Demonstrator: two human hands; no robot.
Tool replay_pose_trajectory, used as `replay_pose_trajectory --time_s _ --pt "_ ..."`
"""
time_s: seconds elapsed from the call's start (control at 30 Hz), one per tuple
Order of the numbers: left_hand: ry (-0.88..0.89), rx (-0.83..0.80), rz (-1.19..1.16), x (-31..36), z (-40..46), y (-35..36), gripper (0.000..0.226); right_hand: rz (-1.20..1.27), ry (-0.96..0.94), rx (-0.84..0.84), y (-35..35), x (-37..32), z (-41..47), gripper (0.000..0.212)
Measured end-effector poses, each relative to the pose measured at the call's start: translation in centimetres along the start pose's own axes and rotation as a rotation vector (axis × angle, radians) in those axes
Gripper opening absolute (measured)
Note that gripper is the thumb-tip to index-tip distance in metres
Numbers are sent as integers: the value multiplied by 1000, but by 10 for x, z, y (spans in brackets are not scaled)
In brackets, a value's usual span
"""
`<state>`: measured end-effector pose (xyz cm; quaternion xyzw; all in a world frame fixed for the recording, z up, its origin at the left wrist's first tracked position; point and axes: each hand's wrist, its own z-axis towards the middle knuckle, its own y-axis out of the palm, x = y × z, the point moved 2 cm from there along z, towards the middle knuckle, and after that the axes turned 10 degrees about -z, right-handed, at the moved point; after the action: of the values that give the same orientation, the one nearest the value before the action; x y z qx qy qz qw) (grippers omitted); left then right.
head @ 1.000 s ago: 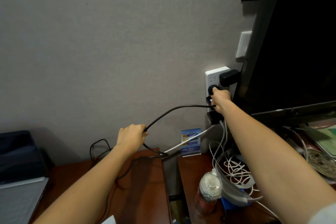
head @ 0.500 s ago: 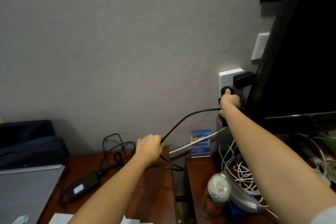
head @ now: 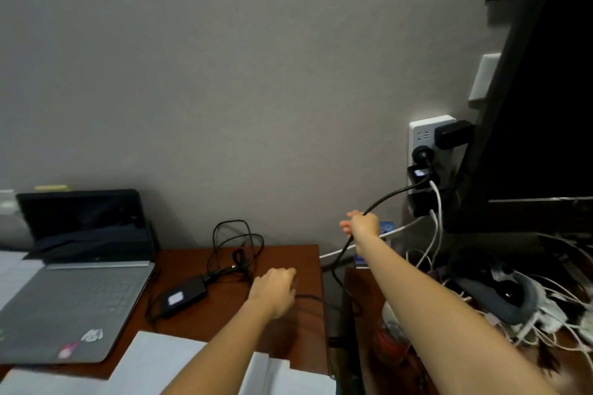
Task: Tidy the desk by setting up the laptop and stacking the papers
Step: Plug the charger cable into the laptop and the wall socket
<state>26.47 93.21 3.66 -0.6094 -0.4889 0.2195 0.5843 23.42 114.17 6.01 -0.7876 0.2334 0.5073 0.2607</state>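
An open grey laptop (head: 80, 285) stands at the left of the brown desk (head: 288, 256), its screen dark. Beside it lie a black power brick (head: 184, 295) and a coil of thin cable (head: 237, 244). A black power cable (head: 388, 197) runs from a round plug (head: 423, 154) in the white wall socket (head: 426, 130) down through my right hand (head: 361, 224), which holds it loosely in the air. My left hand (head: 276, 289) rests closed on the desk over the same cable. White papers (head: 154, 359) lie at the desk's front edge.
More paper (head: 9, 269) lies left of the laptop. A dark screen (head: 545, 106) fills the right. On the lower side table sit a tangle of white cables (head: 552, 317), a grey headset (head: 500, 301) and a bottle (head: 391, 330). A gap separates desk and side table.
My right hand has come off the plug at the wall socket and slid down-left along the black cable. My left hand has dropped onto the desk. The view has shifted, showing more of the laptop.
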Motion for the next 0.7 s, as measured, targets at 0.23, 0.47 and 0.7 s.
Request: replay_pose_trajectory --time_s 0.23,0.47,0.7 --pt "-284 -7 -9 -117 -82 22 24 -416 33 -149 34 59 -50 17" --pt "-405 -48 -21 -173 -137 35 31 -651 -22 -240 79 96 -103 82" --pt "-494 9 4 -209 -170 78 45 -1207 -268 -56 90 130 -166 77"
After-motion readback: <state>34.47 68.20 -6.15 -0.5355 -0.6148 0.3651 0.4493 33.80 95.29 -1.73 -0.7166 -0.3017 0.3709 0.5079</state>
